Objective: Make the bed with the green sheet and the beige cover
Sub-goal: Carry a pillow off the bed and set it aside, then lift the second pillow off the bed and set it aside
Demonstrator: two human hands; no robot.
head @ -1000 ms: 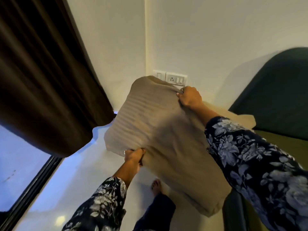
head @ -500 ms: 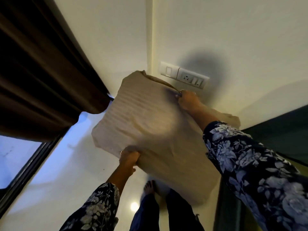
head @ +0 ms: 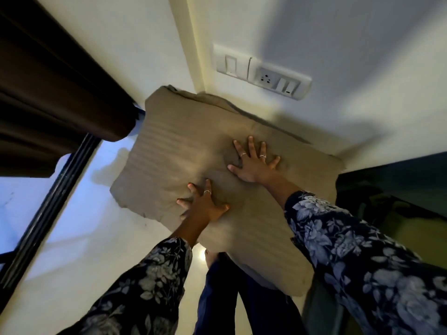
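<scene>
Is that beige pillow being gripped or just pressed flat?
Pressed. Both the left hand and right hand lie open, fingers spread, on the pillow.

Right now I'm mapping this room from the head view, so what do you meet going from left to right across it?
Dark curtain → black window frame → left hand → right hand → wall socket plate → green bed. Both hands press flat on the beige pillow.
</scene>
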